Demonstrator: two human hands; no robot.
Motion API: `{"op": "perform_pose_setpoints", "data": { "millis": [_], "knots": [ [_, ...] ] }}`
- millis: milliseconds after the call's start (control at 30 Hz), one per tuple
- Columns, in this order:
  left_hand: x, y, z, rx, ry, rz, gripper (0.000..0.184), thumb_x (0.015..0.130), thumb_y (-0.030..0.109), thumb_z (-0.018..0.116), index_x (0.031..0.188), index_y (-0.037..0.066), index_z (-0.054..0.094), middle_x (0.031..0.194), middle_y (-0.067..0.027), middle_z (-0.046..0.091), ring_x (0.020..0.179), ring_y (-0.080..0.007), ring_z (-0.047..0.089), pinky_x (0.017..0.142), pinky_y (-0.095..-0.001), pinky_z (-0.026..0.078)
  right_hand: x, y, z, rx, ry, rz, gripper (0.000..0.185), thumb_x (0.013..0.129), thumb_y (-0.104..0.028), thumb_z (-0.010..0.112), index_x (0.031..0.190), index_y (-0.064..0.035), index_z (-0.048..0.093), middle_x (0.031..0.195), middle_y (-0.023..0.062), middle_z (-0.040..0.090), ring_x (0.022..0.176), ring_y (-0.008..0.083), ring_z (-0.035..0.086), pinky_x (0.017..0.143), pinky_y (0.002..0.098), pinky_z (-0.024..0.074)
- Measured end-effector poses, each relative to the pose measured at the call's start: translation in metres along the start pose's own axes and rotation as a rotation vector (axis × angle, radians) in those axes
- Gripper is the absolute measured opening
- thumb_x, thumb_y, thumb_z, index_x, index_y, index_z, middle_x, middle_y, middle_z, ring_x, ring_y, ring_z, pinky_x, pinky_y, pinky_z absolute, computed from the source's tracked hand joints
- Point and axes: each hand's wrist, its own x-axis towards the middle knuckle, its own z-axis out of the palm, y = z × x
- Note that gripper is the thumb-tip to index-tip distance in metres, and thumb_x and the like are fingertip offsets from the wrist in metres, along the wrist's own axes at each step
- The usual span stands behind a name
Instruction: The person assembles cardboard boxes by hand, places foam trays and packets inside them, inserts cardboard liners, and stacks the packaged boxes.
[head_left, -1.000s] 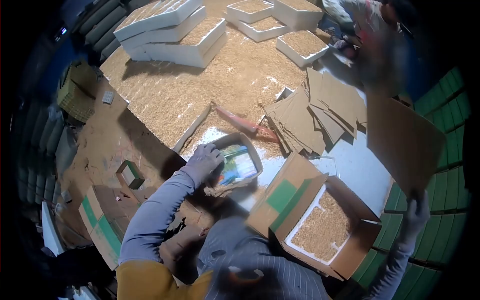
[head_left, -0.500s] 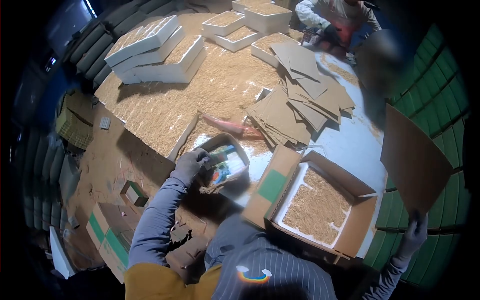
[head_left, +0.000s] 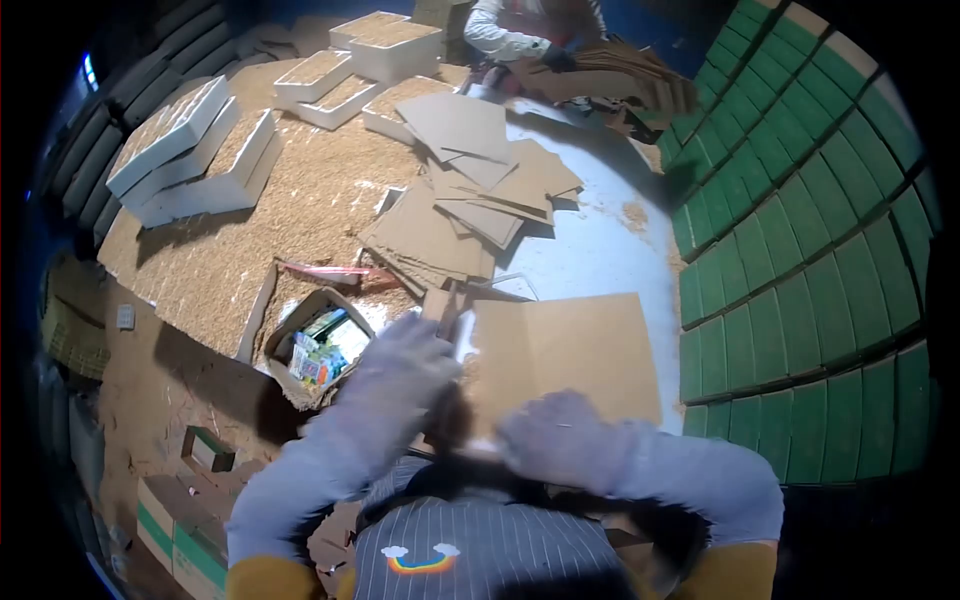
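A brown cardboard sheet [head_left: 590, 350] lies slanted over the open carton, covering most of the grainy tan filling inside. At its near edge my gloved right hand [head_left: 560, 435] is closed, fingers curled at the sheet's corner. My gloved left hand [head_left: 410, 365], smeared by motion, is at the carton's left flap [head_left: 437, 305]; its fingers cannot be made out. Just left of that hand stands a small open carton [head_left: 285, 365] with colourful packets [head_left: 330, 345] in it.
Loose cardboard sheets [head_left: 470, 205] are heaped on the white tabletop [head_left: 610, 245]. White foam trays [head_left: 195, 160] stand on spread tan grains [head_left: 310, 190]. Green-ended cartons [head_left: 800, 310] form a wall at right. Across the table, a co-worker's sleeve [head_left: 505, 35] is beside stacked cardboard [head_left: 610, 75].
My right hand has brought the cardboard sheet from the far right onto the carton. My left hand has left the packet carton and moved right. The view has turned right.
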Motion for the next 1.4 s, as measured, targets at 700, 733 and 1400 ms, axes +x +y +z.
{"op": "perform_pose_setpoints", "data": {
  "millis": [700, 733, 1400],
  "knots": [
    [0.056, -0.027, 0.027, -0.097, -0.151, 0.241, 0.021, 0.077, 0.017, 0.074, 0.097, 0.013, 0.07, 0.097, -0.0078, 0.067, 0.103, -0.0254, 0.06, 0.093, -0.0352, 0.046, -0.103, 0.083, 0.025, 0.582, 0.505, 0.596, 0.03, 0.088, -0.025, 0.064, 0.111, -0.0056, 0.065, 0.1, 0.0102, 0.063, 0.098, 0.0231, 0.063, 0.087, 0.0349, 0.0503],
    [0.042, -0.041, 0.025, -0.404, 0.2, -0.032, 0.018, 0.076, 0.016, 0.078, 0.093, 0.014, 0.073, 0.103, -0.0083, 0.07, 0.109, -0.0246, 0.06, 0.096, -0.0356, 0.046, -0.112, 0.101, 0.052, 0.898, 0.559, 0.64, 0.037, 0.088, -0.028, 0.066, 0.117, -0.0058, 0.062, 0.108, 0.0101, 0.061, 0.103, 0.0216, 0.062, 0.089, 0.0339, 0.0507],
    [0.046, -0.005, 0.161, -1.015, 0.094, -0.408, 0.066, 0.097, 0.034, 0.06, 0.146, -0.002, 0.034, 0.142, -0.0236, 0.048, 0.132, -0.0303, 0.046, 0.108, -0.0371, 0.038, -0.089, 0.203, 0.22, 1.621, 1.081, 0.461, 0.072, 0.096, -0.04, 0.061, 0.146, 0.0031, 0.034, 0.136, 0.0149, 0.052, 0.128, 0.0233, 0.047, 0.111, 0.0348, 0.0356]
  ]
}}
